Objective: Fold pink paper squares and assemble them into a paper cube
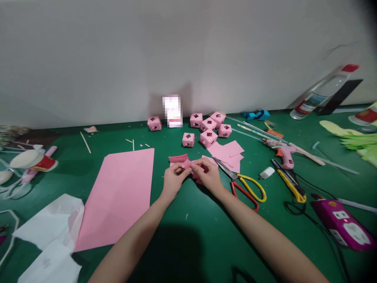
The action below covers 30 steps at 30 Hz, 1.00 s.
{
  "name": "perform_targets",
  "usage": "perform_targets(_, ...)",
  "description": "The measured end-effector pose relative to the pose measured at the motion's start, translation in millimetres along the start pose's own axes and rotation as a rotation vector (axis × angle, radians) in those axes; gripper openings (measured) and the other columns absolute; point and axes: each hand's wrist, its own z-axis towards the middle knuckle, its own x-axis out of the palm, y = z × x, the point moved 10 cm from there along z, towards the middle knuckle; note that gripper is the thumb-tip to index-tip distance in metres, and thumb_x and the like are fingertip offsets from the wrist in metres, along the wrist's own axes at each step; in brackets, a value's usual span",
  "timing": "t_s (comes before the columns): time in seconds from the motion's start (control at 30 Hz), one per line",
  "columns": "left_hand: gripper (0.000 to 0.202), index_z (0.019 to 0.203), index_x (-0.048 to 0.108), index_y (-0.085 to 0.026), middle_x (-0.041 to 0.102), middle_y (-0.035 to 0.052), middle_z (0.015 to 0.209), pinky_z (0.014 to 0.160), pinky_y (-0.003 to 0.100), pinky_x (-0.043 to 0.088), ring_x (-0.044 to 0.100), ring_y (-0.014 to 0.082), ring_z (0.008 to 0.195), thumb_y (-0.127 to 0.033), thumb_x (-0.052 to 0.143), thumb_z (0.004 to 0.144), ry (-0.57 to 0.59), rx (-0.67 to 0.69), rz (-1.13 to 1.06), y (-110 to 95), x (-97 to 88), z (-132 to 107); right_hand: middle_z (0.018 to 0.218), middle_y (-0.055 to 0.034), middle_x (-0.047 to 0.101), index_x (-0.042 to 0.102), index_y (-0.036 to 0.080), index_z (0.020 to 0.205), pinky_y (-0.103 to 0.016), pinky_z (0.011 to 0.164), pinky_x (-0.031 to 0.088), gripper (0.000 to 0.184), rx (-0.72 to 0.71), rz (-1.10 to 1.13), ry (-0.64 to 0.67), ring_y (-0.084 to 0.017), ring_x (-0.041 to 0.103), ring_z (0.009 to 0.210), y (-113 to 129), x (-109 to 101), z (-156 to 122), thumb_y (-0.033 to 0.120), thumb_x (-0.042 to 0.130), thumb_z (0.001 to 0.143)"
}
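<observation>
My left hand [173,179] and my right hand [208,175] meet over the green table [188,243], both pinching a small folded pink paper piece [187,164] between their fingertips. More folded pink pieces [178,158] lie just behind the hands. A large pink paper sheet [120,194] lies flat to the left of my left hand. Several finished pink paper cubes [208,137] with small square holes stand farther back. Cut pink squares [228,151] lie right of the hands.
Scissors [246,188] with yellow and red handles lie right of my right hand. Further right are a pink glue gun [284,153], a yellow cutter [290,181] and a purple power strip [343,224]. White paper [51,236] lies front left, a red cup [35,160] far left, a plastic bottle [322,92] back right.
</observation>
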Motion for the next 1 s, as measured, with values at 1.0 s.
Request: perform_targets(1.0,0.027,0.07,0.065,-0.016,0.056,-0.0026,0.064,0.06,0.022,0.036,0.047,0.0112,0.061,-0.041,0.072,0.078,-0.069,0.1,0.101,-16,-5.6,-2,0.076,-0.0025,0.066,0.067,0.019,0.08,-0.031,0.07,0.046,0.024,0.086,0.049,0.037,-0.018,0.06,0.072,-8,4,-2,0.042,0.062,0.088)
